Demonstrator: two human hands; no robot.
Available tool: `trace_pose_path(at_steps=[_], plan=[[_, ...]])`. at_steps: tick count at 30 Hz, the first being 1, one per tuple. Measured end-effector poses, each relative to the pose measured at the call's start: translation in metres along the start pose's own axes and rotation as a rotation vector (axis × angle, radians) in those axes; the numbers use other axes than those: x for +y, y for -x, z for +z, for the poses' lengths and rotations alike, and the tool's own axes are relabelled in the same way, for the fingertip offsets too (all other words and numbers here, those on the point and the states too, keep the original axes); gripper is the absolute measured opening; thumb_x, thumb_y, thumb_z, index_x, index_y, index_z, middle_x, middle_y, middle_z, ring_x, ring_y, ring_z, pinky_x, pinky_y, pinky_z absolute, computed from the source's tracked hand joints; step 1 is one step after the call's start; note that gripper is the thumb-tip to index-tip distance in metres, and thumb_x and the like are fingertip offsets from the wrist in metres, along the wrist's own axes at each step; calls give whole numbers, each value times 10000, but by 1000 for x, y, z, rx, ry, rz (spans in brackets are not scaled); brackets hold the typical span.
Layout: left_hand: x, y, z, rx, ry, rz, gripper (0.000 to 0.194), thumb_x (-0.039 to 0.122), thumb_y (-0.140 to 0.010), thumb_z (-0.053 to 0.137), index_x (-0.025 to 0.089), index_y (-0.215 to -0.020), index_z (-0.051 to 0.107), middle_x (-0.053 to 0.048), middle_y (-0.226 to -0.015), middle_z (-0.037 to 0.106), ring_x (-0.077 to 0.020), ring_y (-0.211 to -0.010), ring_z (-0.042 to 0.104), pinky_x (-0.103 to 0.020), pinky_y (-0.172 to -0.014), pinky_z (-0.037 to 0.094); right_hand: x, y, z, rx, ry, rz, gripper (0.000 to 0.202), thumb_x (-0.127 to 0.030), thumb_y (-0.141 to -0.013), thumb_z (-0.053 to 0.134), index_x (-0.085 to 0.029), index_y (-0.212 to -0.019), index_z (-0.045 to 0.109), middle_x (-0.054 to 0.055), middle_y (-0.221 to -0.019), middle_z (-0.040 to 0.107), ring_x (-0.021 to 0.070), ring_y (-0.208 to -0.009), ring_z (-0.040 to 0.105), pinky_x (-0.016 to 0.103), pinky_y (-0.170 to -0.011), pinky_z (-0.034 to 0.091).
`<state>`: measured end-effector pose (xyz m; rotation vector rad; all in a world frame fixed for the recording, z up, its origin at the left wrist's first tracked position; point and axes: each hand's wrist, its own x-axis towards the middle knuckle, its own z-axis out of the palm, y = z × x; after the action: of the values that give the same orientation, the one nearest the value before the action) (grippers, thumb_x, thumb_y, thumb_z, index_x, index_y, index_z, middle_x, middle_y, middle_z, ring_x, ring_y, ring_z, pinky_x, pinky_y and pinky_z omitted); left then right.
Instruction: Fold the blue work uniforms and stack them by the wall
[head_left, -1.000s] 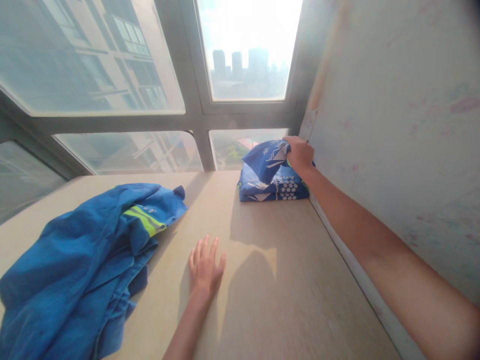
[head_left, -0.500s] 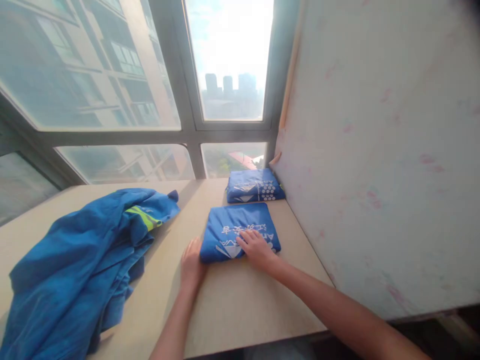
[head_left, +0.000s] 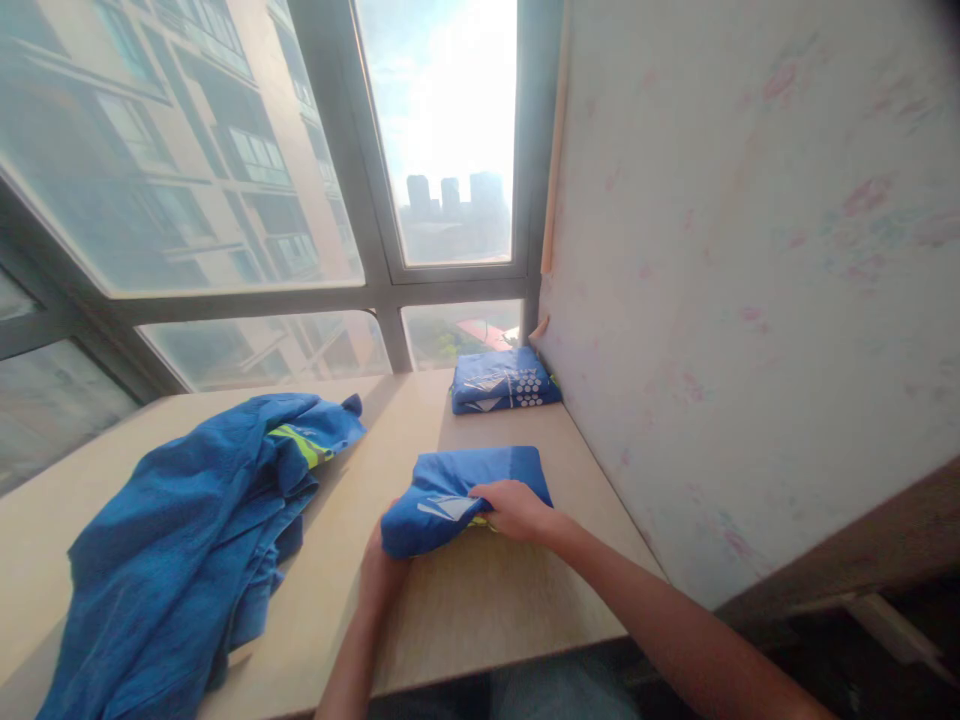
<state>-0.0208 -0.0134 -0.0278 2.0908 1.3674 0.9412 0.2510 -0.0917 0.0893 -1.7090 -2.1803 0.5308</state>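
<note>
A folded blue garment (head_left: 480, 475) with white print lies on the wooden table (head_left: 480, 610) in front of me. My right hand (head_left: 514, 510) grips its near edge and lifts that edge off the table. My left hand (head_left: 381, 575) is tucked under the garment's near left corner, fingers hidden beneath the cloth. A second folded blue garment (head_left: 501, 380) sits farther back, against the pale wall panel.
A loose pile of blue jackets with yellow-green stripes (head_left: 195, 520) covers the table's left side. Windows (head_left: 247, 170) run along the far edge. A pale wall panel (head_left: 750, 260) bounds the right side. The table's near edge lies just below my forearms.
A second ago my right hand took the top garment from the far stack; it then lay flat before me. Now both hands raise its near edge, the left sliding underneath.
</note>
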Motion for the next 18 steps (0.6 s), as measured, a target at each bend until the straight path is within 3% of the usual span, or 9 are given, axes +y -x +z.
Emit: trace_pose_path(at_steps=[2, 5, 8, 10, 15, 18], plan=[[1, -1, -2, -4, 31, -55, 495, 436, -781, 613, 145, -1180, 638, -158, -1260, 668, -355, -1204, 602, -511, -1025, 486, -7, -5, -25, -16, -206, -23, 249, -269, -860, 610, -246, -1088, 709, 20, -1008, 743, 212, -909, 673, 278, -778, 491], [6, 0, -6, 80, 174, -116, 627, 555, -825, 565, 162, -1313, 549, -149, -1351, 617, -325, -1263, 570, -474, -1043, 480, -5, -16, -55, -29, -609, -39, 284, -375, -858, 619, -206, -1067, 708, 8, -954, 741, 189, -825, 672, 269, -718, 512], [10, 3, -12, 77, 312, -174, 690, 645, -859, 468, 174, -1360, 520, -134, -1327, 639, -295, -1236, 600, -445, -1034, 496, 14, -25, -64, 54, -925, 21, 427, -466, -846, 621, -180, -1158, 684, 34, -1036, 741, 207, -868, 689, 318, -765, 547], [11, 6, -15, 55, 307, -194, 694, 684, -848, 448, 172, -1297, 582, -134, -1251, 684, -310, -1201, 623, -470, -1021, 502, 34, -26, -56, 119, -909, 118, 442, -468, -854, 605, -178, -1179, 681, 53, -1092, 737, 220, -917, 693, 345, -815, 552], [10, 9, -13, 74, 284, -183, 616, 639, -821, 526, 184, -1223, 628, -130, -1233, 695, -309, -1181, 638, -468, -1012, 510, 72, -5, -10, 315, -477, 472, 383, -345, -853, 598, -157, -1178, 677, 141, -1201, 691, 276, -1145, 617, 387, -988, 472], [10, 10, -9, 36, 333, -146, 602, 555, -794, 615, 181, -1266, 587, -130, -1240, 688, -285, -1061, 698, -441, -954, 552, 65, 19, 19, 370, -335, 378, 421, -355, -895, 551, -148, -1254, 628, 163, -1297, 627, 273, -1240, 546, 410, -1081, 391]])
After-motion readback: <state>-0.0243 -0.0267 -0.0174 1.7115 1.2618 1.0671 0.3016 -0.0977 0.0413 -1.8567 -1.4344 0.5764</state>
